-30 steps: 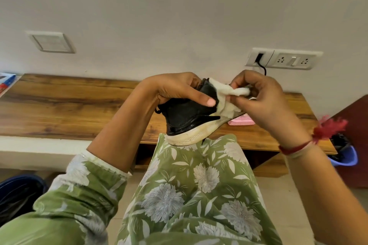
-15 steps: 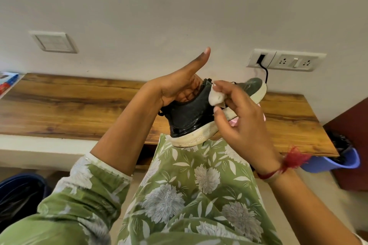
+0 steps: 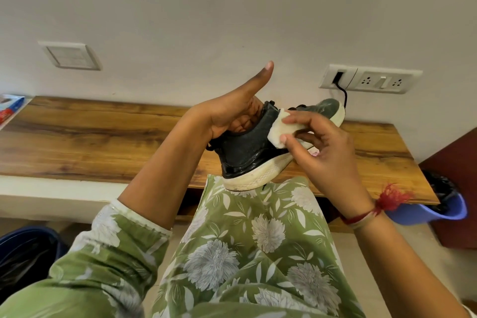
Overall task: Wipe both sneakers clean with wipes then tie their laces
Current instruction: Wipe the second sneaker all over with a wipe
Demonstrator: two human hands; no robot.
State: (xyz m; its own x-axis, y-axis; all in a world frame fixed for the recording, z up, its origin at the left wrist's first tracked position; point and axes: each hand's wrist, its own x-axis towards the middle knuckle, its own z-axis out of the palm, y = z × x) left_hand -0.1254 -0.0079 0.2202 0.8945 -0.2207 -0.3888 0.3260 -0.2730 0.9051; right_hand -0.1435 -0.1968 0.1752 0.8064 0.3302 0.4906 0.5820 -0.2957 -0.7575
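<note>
Here the left hand (image 3: 227, 116) holds the sneaker (image 3: 247, 152), fingers tucked inside its collar and half hidden, the grip probably hooked there, thumb up. The right hand (image 3: 325, 152) has its grip pinching a wipe (image 3: 280, 133) against the sneaker's side. The heel rests on the knee (image 3: 258, 214).

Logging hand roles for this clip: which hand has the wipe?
The right hand pinches the wipe against the sneaker; the left hand is tucked into its collar, thumb raised.

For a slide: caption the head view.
Left hand holds a dark sneaker on the lap; right hand pinches a white wipe against its side.
</note>
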